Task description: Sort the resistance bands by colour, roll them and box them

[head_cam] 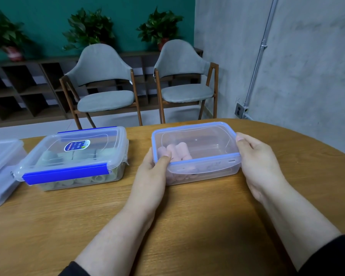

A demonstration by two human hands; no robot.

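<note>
A clear plastic box (207, 172) with a clear blue-rimmed lid (195, 140) on top stands on the wooden table, right of centre. Rolled pink bands (177, 151) lie inside at its left end. My left hand (153, 170) grips the box's left end, thumb on the lid's front corner. My right hand (257, 162) grips the right end, thumb on the lid's edge. To the left stands a second box (74, 162) with its blue clips down, holding pale green rolled bands (84, 180).
A third clear box (0, 170) is cut off at the left edge. The wooden table (167, 226) has a curved far-right edge. Two grey chairs (106, 84) stand behind it, with shelves and potted plants by the green wall.
</note>
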